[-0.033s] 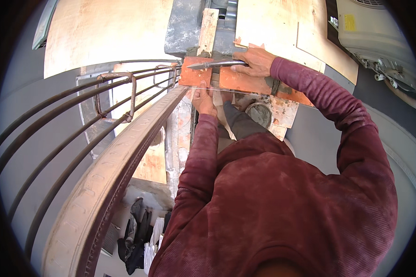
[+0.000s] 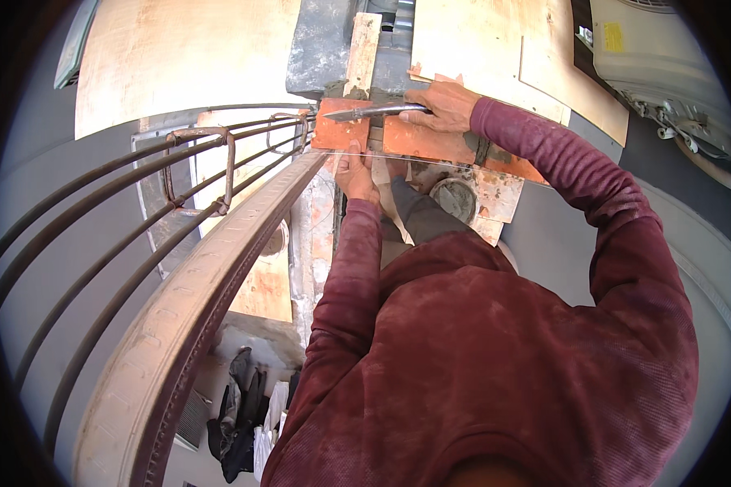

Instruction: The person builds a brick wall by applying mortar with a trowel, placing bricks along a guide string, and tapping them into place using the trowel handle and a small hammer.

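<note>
I've got the right hand (image 2: 443, 107) wrapped round the trowel (image 2: 378, 110), blade lying over the left brick (image 2: 341, 134). Left hand (image 2: 356, 174) is at that brick's near edge, fingers curled, one fingertip touching; I can't tell if it's pinching. Left brick sits just beyond the end of the pale handrail (image 2: 195, 280), a narrow gap between it and the right brick (image 2: 430, 142). I see a wooden strip (image 2: 362, 57) running away from its far side, grey mortar (image 2: 347, 91) there too. Taut string (image 2: 426, 161) along the near edges. Bucket (image 2: 455, 200) of grey mix below, nearer the body.
</note>
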`<state>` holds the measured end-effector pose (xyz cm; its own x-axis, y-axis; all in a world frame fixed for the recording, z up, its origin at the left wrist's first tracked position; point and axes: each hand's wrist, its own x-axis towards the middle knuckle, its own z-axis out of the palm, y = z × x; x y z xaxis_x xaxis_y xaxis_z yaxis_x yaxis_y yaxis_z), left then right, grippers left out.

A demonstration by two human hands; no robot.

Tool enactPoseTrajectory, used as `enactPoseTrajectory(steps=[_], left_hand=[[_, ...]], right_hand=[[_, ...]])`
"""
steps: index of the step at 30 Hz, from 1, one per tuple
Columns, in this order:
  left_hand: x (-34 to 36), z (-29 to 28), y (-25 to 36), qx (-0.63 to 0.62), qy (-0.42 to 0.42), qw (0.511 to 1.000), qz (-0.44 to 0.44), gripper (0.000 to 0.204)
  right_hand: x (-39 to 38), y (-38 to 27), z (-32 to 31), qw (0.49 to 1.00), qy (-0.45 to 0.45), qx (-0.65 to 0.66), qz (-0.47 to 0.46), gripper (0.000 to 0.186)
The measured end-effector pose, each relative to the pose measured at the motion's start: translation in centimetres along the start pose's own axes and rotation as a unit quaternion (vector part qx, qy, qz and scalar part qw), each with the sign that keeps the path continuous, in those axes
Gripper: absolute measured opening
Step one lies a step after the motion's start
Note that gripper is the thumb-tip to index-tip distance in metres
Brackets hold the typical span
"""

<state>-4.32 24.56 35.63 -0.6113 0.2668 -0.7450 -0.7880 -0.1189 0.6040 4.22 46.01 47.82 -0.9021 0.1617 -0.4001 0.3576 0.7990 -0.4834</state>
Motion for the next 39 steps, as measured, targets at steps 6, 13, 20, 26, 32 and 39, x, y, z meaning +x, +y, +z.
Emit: enactPoseTrajectory(steps=[6, 13, 20, 26, 32, 39], left_hand=[[-0.1, 0.2, -0.2, 0.004, 0.004, 1.0, 0.002, 0.018], [0.0, 0.3, -0.4, 0.005, 0.018, 1.0, 0.005, 0.016], [-0.5, 1.2, -0.5, -0.002, 0.044, 0.999, 0.007, 0.014], [0.2, 0.4, -0.8, -0.013, 0.023, 1.0, 0.009, 0.014], [0.3, -0.2, 0.2, 0.029, -0.031, 0.999, -0.026, 0.017], [0.1, -0.2, -0.3, -0.032, -0.016, 0.999, -0.038, 0.023]], right_hand=[[1.1, 1.3, 1.9, 0.997, 0.039, -0.055, -0.022, 0.05], [1.6, 0.5, 1.2, 0.997, -0.032, -0.066, 0.03, 0.048], [2.1, 0.6, 1.4, 0.998, -0.035, -0.048, 0.031, 0.049], [0.9, 1.0, -0.7, 0.999, 0.046, -0.014, 0.021, 0.051], [-0.1, 2.1, -0.3, 0.998, 0.019, -0.051, 0.024, 0.048], [0.3, 3.0, 1.6, 0.999, 0.02, -0.05, -0.002, 0.048]])
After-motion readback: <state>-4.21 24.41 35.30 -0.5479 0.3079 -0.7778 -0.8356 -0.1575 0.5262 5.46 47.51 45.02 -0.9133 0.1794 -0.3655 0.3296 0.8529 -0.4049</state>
